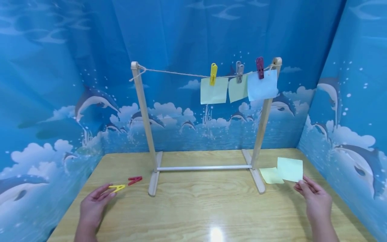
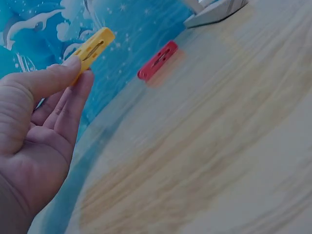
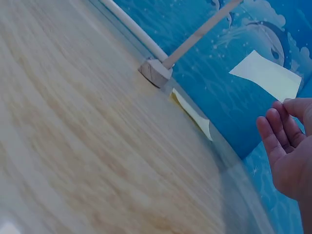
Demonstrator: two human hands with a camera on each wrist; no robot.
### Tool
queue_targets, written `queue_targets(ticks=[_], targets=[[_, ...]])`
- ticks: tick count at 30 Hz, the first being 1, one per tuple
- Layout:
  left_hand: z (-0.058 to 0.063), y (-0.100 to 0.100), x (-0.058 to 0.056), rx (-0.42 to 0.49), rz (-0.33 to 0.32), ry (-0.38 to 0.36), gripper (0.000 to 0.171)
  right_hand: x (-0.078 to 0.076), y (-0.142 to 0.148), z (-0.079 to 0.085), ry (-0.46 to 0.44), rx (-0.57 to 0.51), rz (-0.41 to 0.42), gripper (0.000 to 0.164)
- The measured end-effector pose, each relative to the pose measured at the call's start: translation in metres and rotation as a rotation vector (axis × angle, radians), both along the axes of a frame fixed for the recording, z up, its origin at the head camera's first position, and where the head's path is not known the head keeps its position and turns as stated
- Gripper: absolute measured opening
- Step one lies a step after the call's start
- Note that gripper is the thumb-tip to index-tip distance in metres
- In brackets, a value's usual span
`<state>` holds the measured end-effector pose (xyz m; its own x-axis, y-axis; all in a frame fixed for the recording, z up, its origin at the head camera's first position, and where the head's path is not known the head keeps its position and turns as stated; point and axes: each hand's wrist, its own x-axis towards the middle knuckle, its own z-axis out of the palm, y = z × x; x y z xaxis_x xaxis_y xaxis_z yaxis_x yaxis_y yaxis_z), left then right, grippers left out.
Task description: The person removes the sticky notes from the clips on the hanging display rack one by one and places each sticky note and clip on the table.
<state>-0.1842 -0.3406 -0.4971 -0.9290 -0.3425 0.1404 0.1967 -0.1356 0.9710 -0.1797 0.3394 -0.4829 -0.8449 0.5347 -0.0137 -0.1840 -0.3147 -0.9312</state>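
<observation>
My left hand (image 1: 94, 205) pinches a yellow clothespin (image 2: 93, 48) between thumb and fingertips, above the table at the left. A red clothespin (image 1: 134, 180) lies on the wood just beyond it. At the right, my right hand (image 1: 315, 198) holds a pale green paper sheet (image 1: 290, 169) by its lower corner. Another pale sheet (image 1: 270, 176) lies on the table, partly behind the held one. From a string hang two pale green sheets and a light blue sheet (image 1: 262, 88), held by a yellow clothespin (image 1: 213, 74), a grey clothespin (image 1: 240, 72) and a purple clothespin (image 1: 260, 68).
A wooden frame with a left post (image 1: 144, 117) and right post (image 1: 261, 129) stands on the table (image 1: 193, 208), joined by a low white bar (image 1: 205, 167). The string (image 1: 175, 72) runs between the post tops. A blue dolphin-print curtain (image 1: 181, 40) surrounds the table.
</observation>
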Motion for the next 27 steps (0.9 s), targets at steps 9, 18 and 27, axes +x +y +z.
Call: queue_targets(ticks=[9, 18, 27], targets=[[-0.004, -0.013, 0.001, -0.212, 0.032, -0.120, 0.042, -0.001, 0.023, -0.017, -0.101, 0.054, 0.007, 0.019], [0.008, -0.024, -0.016, -0.521, -0.015, -0.321, 0.063, -0.012, 0.040, -0.021, -0.215, 0.130, -0.001, 0.021], [0.013, -0.022, -0.030, -0.482, -0.008, -0.376, 0.062, -0.024, 0.052, -0.019, -0.237, 0.170, 0.022, 0.025]])
